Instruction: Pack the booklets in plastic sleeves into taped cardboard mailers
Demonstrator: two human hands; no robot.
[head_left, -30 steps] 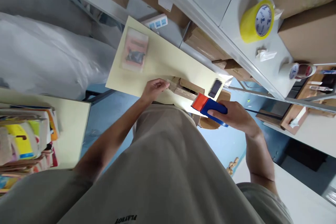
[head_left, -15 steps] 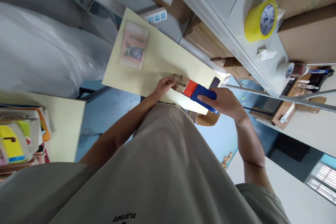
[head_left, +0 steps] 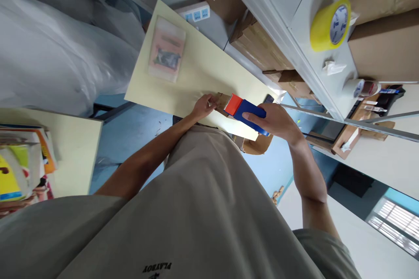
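Observation:
My right hand (head_left: pixel 276 121) is wrapped round the dark blue part of a long blue-and-red box (head_left: pixel 250 117), thumb on top. The red end of the box points left and meets a small brown cardboard piece (head_left: pixel 222 101). My left hand (head_left: pixel 205 107) pinches the far left end of that cardboard piece. Whether the cardboard is inside the red end or only touching it, I cannot tell. Both hands are over the pale yellow table (head_left: pixel 196 65). To their left on the table lies a pinkish pack in clear wrapping (head_left: pixel 166 50).
A dark phone (head_left: pixel 269 98) lies at the table's right end. Behind stand cardboard boxes (head_left: pixel 262 45), a white power strip (head_left: pixel 194 12) and a shelf with a yellow tape roll (head_left: pixel 329 26). A second table at lower left holds stacked books (head_left: pixel 24 161).
The blue-and-red box and my right hand have shifted slightly up and left. My left hand keeps its pinch on the cardboard. The whole view has also tilted a little.

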